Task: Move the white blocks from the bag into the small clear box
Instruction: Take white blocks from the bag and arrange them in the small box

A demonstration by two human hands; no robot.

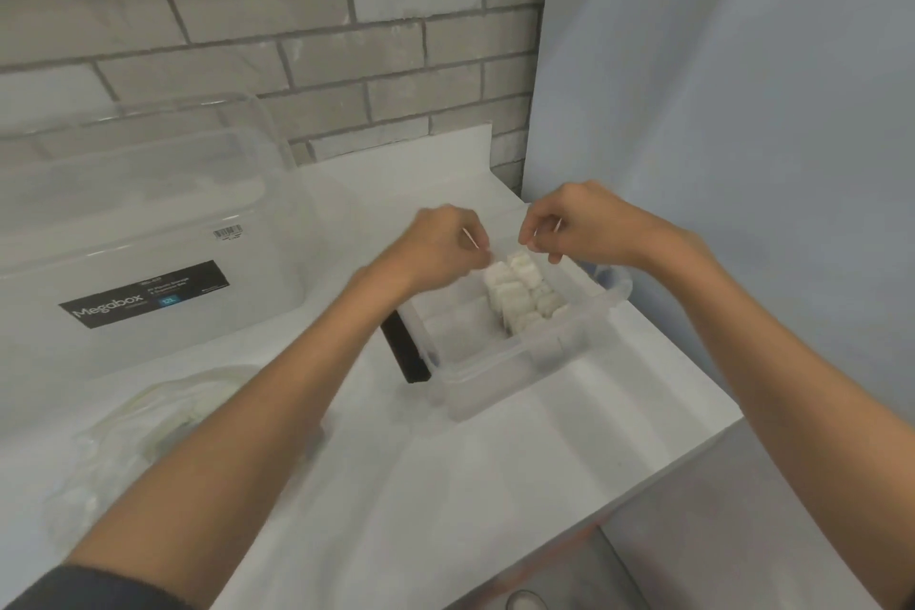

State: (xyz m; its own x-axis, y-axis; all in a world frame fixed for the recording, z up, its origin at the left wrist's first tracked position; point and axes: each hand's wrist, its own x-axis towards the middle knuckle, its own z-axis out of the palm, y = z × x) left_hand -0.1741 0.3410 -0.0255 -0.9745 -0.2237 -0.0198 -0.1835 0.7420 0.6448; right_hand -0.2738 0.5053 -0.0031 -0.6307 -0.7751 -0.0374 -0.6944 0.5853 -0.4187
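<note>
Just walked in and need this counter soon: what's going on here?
A person is filling a small clear box with white blocks, stacked along its far right side. Both hands, left and right, hover over the stack with fingers pinched. A clear bag lies at the left.

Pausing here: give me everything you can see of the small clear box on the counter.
The small clear box is a lidless rectangular tub of translucent plastic with a thick rim and a handle at its far right end. It sits upright on the white counter near the right edge, angled to it. White blocks stand in rows in its far right part; the near part looks empty. A black bar lies against its left side. Both hands, left hand and right hand, hover over the far end.
</note>
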